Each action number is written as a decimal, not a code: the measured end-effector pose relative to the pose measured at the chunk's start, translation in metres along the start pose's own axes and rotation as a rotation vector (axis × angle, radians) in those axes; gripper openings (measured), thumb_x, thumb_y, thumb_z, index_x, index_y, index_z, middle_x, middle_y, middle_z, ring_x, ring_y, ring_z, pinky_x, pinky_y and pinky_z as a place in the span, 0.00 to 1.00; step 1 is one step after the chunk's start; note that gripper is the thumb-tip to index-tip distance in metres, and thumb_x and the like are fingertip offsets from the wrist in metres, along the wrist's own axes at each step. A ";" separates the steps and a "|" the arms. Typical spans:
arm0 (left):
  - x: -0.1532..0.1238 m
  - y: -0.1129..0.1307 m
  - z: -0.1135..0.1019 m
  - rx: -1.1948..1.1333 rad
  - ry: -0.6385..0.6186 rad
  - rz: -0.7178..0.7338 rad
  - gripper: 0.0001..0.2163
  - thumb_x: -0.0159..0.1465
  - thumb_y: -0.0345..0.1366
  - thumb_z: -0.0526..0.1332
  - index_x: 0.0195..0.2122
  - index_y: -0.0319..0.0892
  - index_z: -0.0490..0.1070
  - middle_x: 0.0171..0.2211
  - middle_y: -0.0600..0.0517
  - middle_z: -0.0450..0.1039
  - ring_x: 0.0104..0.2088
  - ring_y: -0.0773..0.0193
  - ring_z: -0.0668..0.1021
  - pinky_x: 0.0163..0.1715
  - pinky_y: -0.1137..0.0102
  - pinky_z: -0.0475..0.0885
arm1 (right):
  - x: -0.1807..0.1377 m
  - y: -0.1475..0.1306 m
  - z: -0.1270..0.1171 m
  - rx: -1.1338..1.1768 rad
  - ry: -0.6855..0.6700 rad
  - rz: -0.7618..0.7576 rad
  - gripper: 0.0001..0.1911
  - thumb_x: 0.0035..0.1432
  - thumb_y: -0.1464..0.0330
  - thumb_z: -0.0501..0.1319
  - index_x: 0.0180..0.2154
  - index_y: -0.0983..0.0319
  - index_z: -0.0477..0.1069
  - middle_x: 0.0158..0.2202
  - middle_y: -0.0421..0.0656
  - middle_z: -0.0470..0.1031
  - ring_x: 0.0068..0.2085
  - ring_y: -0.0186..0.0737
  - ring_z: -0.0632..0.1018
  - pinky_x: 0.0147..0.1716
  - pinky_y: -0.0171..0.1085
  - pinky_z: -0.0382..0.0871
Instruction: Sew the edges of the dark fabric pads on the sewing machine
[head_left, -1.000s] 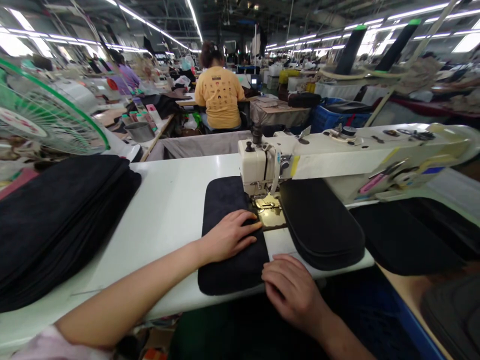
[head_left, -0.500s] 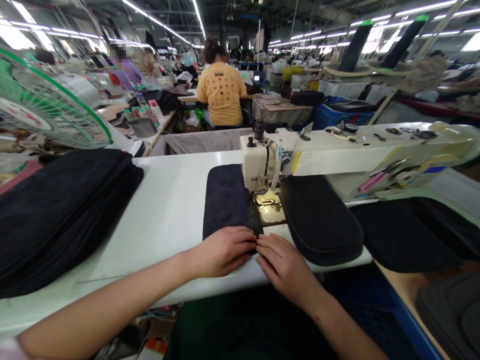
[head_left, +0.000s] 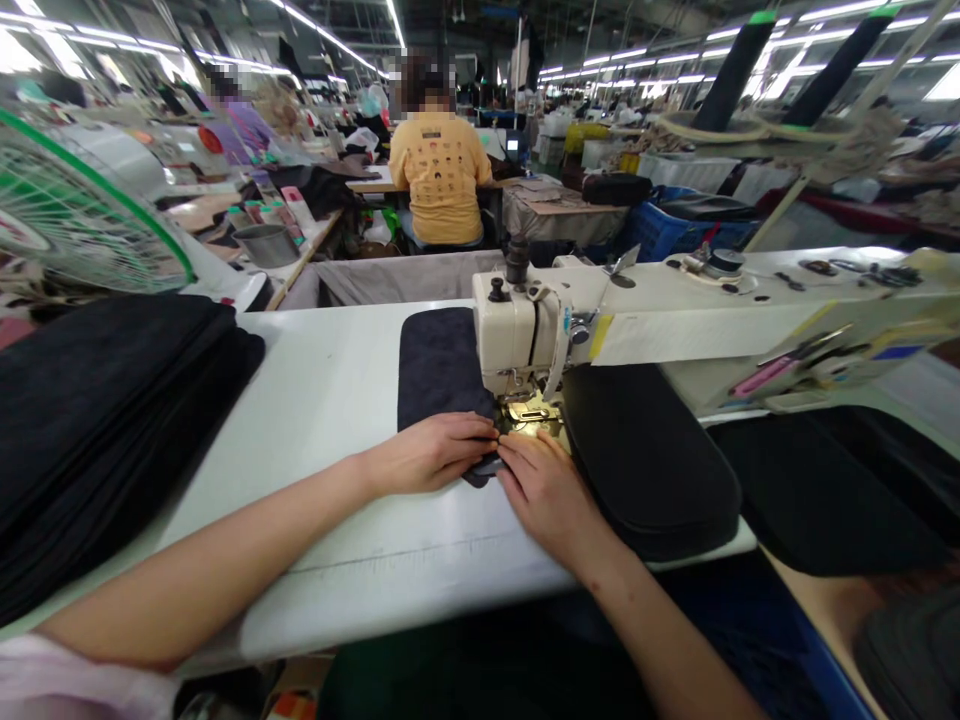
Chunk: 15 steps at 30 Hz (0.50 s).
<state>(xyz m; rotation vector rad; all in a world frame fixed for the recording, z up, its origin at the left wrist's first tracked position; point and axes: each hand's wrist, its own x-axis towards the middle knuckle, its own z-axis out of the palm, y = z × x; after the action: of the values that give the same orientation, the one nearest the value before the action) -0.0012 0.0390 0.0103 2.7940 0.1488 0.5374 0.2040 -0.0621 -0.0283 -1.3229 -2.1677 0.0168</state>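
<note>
A dark fabric panel [head_left: 439, 365] with rounded corners lies on the white sewing table, its right edge beside the needle area of the sewing machine [head_left: 517, 335]. My left hand [head_left: 439, 450] rests over the panel's near part, fingers bent together and gripping its edge. Fingertip to fingertip with it, my right hand [head_left: 540, 480] pinches the same near right edge, just in front of the lit metal needle plate [head_left: 532, 412]. The fingers cover part of that edge. Right of the plate lies a stack of black panels [head_left: 652, 460].
A thick pile of dark panels [head_left: 112, 420] sits at the left, below a green fan [head_left: 90, 210]. More black pieces [head_left: 832, 490] lie at the right. Thread cones [head_left: 735, 75] stand behind the machine arm. A person in a yellow shirt [head_left: 439, 175] sits ahead.
Both hands have moved forward with the panel along the machine, away from the table's front edge. More bare tabletop shows in front of them. The camera view has shifted slightly.
</note>
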 end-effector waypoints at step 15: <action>0.017 -0.051 -0.017 -0.055 -0.203 0.184 0.16 0.71 0.31 0.53 0.57 0.39 0.72 0.54 0.37 0.75 0.59 0.55 0.74 0.62 0.61 0.69 | -0.040 -0.030 -0.007 -0.028 0.123 0.136 0.16 0.69 0.66 0.55 0.55 0.64 0.68 0.54 0.52 0.75 0.55 0.51 0.74 0.57 0.52 0.69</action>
<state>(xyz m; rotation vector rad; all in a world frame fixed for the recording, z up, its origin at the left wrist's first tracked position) 0.0059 0.0948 0.0165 2.8024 -0.1646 0.2898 0.1965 -0.1117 -0.0330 -1.4471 -1.9790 -0.0404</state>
